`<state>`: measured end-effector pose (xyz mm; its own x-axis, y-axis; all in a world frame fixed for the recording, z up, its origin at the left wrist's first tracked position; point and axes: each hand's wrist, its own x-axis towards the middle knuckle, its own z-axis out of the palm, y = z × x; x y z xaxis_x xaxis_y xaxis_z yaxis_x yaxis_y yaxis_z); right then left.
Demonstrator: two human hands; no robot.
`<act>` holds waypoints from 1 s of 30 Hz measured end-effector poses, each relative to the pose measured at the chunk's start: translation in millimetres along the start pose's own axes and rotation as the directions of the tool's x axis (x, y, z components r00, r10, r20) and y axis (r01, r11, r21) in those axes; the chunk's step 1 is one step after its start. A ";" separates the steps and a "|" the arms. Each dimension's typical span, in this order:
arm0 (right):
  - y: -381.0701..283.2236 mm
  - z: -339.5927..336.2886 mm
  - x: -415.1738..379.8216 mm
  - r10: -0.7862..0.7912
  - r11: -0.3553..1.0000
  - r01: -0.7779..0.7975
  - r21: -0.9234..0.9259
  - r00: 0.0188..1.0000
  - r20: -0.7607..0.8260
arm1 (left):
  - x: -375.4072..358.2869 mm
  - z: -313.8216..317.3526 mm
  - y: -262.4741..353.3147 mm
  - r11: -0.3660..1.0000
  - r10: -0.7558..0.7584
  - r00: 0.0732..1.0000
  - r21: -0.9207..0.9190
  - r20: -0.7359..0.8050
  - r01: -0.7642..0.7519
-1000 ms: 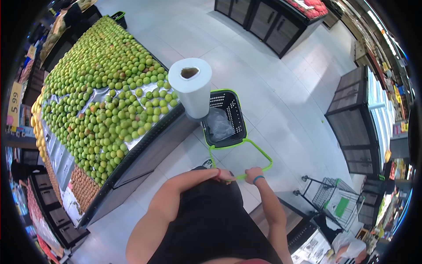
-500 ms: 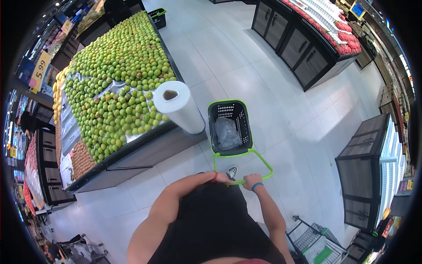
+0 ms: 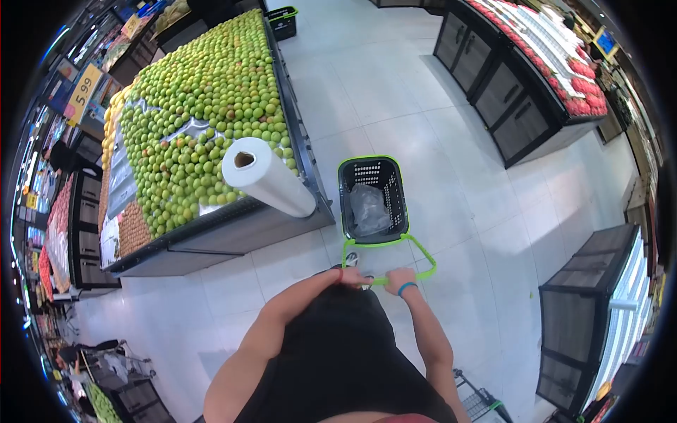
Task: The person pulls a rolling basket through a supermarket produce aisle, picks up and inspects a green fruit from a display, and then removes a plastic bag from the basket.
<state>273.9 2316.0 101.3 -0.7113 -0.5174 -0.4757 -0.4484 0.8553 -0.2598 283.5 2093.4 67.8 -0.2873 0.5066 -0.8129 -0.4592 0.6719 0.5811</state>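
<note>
Leftward in my view, the thick white roll of thin plastic bags (image 3: 271, 180) has slid since the earliest frame: it overlapped the basket's edge then, and now a strip of pale floor (image 3: 326, 243) shows between them. The metal shopping cart (image 3: 481, 405) has dropped to the bottom edge.

Both my hands are closed around the bright green plastic handle (image 3: 379, 281) of a black, perforated shopping basket with a green rim (image 3: 370, 157). My left hand (image 3: 350, 276), with a red band at the wrist, has its grip toward the left end of the crossbar; my right hand (image 3: 401, 279), with a teal band, grips farther right, a short gap between them.

The basket lies straight ahead, just beyond both hands. Its long axis points away from my body, and the handle loop reaches back toward me. Neither hand looks clearly nearer to it. Inside sits a crumpled, clear plastic bag (image 3: 370, 209). Whether the basket's base touches the floor, I cannot tell.

To the left, the roll stands at the near corner of a dark-sided bench (image 3: 226, 243) heaped with round green fruit (image 3: 204, 106). That bench is closer to my left hand.
</note>
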 end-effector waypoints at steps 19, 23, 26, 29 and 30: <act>80.3 -74.3 77.2 0.018 0.994 0.003 -0.111 0.982 0.190 | 55.8 -92.8 89.1 0.997 -0.057 0.972 -0.041 0.227 0.068; 90.4 -92.3 100.3 0.011 0.988 0.028 -0.150 0.968 0.251 | 61.0 -110.6 96.8 0.999 -0.038 0.983 -0.031 0.180 0.044; 94.7 -106.0 117.8 0.005 0.980 0.050 -0.191 0.961 0.276 | 68.4 -124.9 95.4 0.999 0.009 0.991 -0.039 0.131 -0.004; 96.3 -120.6 134.6 -0.018 0.977 0.080 -0.198 0.955 0.296 | 76.9 -138.5 88.8 0.997 0.045 0.993 -0.067 0.107 -0.038; 96.1 -124.0 138.7 -0.030 0.977 0.089 -0.193 0.956 0.290 | 75.9 -141.7 88.8 0.995 0.051 0.993 -0.085 0.108 -0.042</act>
<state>65.1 2322.9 114.5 -0.5098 -0.5120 -0.6914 -0.6059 0.7842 -0.1340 101.8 2115.0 52.1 -0.2180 0.5953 -0.7734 -0.5170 0.6017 0.6088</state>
